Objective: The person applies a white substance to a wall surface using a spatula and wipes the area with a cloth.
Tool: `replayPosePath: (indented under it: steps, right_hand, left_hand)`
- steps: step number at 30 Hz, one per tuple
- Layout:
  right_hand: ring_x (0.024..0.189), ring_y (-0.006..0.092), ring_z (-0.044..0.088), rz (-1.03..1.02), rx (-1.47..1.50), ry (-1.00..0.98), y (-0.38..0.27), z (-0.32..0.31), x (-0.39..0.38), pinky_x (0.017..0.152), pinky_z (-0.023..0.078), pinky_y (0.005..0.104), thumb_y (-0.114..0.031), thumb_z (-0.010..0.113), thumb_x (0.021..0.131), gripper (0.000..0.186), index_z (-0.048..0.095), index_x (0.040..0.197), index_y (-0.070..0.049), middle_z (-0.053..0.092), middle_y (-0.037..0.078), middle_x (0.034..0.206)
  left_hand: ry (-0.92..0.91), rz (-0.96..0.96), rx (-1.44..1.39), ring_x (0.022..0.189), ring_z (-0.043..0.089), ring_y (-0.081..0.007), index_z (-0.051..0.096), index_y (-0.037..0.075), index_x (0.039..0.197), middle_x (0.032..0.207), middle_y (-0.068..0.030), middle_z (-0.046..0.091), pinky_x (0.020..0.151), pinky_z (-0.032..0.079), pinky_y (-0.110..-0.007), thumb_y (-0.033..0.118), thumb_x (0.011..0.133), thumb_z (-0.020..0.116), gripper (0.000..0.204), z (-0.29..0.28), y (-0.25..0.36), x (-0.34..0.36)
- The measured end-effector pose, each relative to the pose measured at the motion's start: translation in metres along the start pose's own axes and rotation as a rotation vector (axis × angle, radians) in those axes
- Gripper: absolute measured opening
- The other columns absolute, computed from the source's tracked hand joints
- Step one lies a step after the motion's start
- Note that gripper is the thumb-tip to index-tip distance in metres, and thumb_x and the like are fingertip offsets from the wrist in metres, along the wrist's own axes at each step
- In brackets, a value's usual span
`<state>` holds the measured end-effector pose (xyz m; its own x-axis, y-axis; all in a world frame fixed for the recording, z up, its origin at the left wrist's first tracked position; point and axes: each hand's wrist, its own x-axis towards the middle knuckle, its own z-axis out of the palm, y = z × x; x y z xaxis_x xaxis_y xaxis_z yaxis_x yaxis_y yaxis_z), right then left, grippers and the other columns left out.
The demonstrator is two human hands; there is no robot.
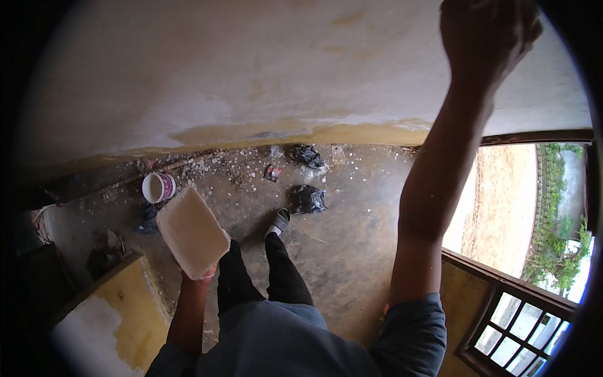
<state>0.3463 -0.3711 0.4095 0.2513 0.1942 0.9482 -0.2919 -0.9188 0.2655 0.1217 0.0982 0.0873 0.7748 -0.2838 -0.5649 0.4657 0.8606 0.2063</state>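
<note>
My left hand [201, 278] grips the near end of a pale, rounded rectangular tray [193, 235], out in front of my left side. Its face is a smooth beige; I cannot tell whether a layer of material covers it. High at the upper right, my right hand [488, 34] is raised on a stretched arm, close to the wall [276, 69]. Its fingers are curled closed and slightly blurred, and whatever they hold is hidden by the hand and the picture's edge. The wall is whitish, with yellowish bare patches along its foot.
A white and purple bucket [158, 187] stands on the floor near the wall. Black plastic bags [307, 199], a small red packet [272, 173] and white crumbs litter the concrete. A low yellow wall [135, 292] is at left; a doorway [496, 201] and a barred window [524, 330] at right.
</note>
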Motion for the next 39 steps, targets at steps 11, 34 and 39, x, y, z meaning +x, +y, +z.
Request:
replayPosePath:
  steps: [11,34,39]
  right_hand:
    - [0.127,0.0355,0.045,0.321,0.279,-0.752,-0.123,-0.037,-0.554,0.103,0.031,0.0534,-0.003,0.061,0.084,0.047,0.059,0.128,-0.019,0.051,0.012,0.139]
    - [0.131,0.0423,0.042,0.598,0.232,-1.005,-0.083,-0.062,-0.542,0.112,0.028,0.0564,-0.003,0.054,0.081,0.057,0.050,0.137,-0.005,0.050,0.022,0.136]
    - [0.111,0.0303,0.058,1.289,0.469,-0.784,-0.126,-0.161,-0.447,0.099,0.043,0.0376,-0.001,0.052,0.092,0.030,0.056,0.121,0.002,0.061,0.019,0.119]
  left_hand:
    - [-0.322,-0.141,0.065,0.126,0.050,-0.0408,0.029,0.014,0.153,0.145,-0.0188,0.044,0.103,0.041,-0.062,0.045,0.099,0.051,0.066,0.018,-0.004,0.026]
    - [-0.244,-0.227,0.104,0.131,0.051,-0.0317,0.034,0.014,0.151,0.146,-0.0113,0.047,0.107,0.044,-0.055,0.047,0.099,0.045,0.062,0.060,-0.012,0.056]
    - [-0.205,-0.197,0.047,0.128,0.054,-0.0333,0.042,0.014,0.148,0.142,-0.0108,0.053,0.105,0.045,-0.057,0.052,0.098,0.043,0.062,0.016,-0.027,0.068]
